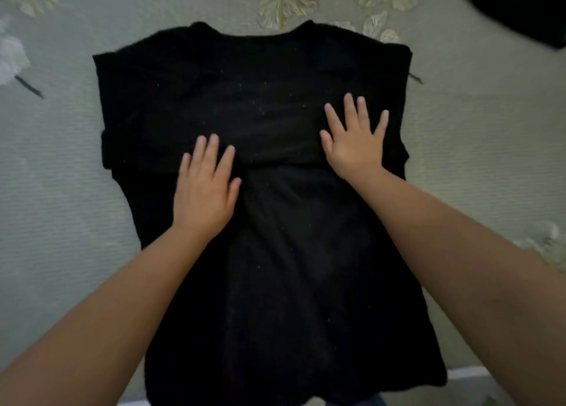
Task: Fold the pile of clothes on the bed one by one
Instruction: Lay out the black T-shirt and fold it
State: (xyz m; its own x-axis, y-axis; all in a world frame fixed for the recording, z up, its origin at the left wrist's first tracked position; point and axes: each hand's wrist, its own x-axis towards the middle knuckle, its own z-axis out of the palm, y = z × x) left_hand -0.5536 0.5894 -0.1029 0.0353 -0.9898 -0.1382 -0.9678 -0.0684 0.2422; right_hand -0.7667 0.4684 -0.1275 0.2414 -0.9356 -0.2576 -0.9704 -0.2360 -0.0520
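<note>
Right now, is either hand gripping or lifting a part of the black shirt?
No. The left hand and right hand both lie open, palms down and fingers spread, on the black shirt, which lies flat on the bed.

I see dim, flat, soft light, no hard shadows, black shirt [269,222] losing its detail, slight blur throughout, wide-angle bending at edges

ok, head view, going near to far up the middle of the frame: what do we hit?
Hem of the black shirt hanging over the bed edge → left hand flat on the shirt → right hand flat, a bit farther → shirt collar → flowered bedspread → another dark garment at the far right corner.
</note>
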